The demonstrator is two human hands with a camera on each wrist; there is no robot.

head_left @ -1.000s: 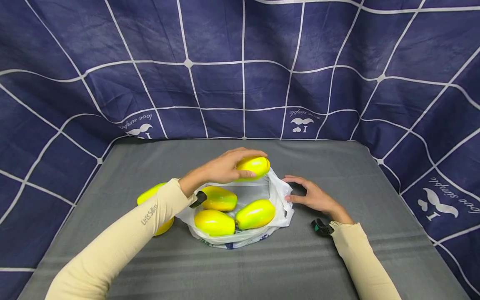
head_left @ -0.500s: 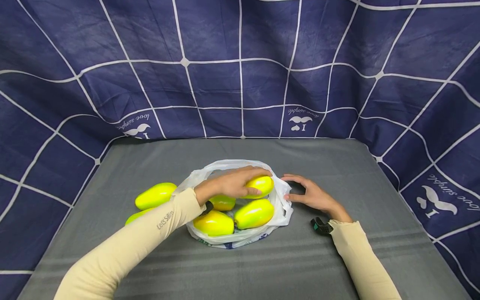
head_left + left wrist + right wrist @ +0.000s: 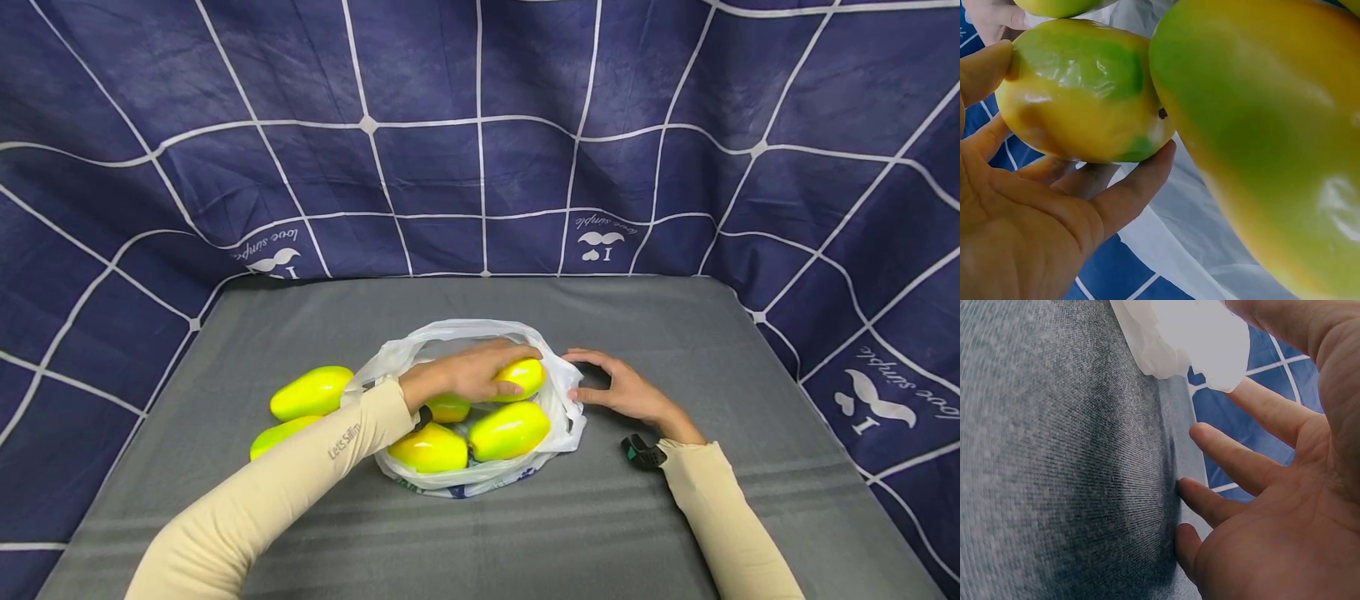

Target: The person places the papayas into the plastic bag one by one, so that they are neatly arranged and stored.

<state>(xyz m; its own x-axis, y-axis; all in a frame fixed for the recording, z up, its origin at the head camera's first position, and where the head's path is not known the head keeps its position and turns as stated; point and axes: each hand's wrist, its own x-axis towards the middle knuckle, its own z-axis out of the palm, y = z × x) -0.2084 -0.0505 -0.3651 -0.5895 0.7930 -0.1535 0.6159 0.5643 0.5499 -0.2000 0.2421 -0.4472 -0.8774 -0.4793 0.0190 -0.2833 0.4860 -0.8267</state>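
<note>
In the head view, my left hand point(image 3: 472, 372) reaches into a white plastic bag point(image 3: 465, 483) and grips a yellow-green papaya point(image 3: 527, 377) at its right side. The left wrist view shows fingers and thumb curved round this papaya point(image 3: 1079, 94), whose end touches or nearly touches a larger-looking papaya point(image 3: 1260, 137). Several papayas lie in the bag, among them one at the front right point(image 3: 510, 431) and one at the front left point(image 3: 431, 448). My right hand point(image 3: 630, 392) touches the bag's right side with thumb and forefinger set apart; its other fingers point(image 3: 1229, 456) spread beside the plastic.
Left of the bag, two more papayas lie on the grey-covered table point(image 3: 480, 550): a farther papaya point(image 3: 311, 393) and a nearer papaya point(image 3: 281, 435), partly behind the left sleeve. A blue checked curtain point(image 3: 480, 167) surrounds the table's back and sides.
My left hand has carried the papaya from above the bag's far rim down and nearer, into the bag. The far rim now stands visible behind it. My right hand has hardly moved.
</note>
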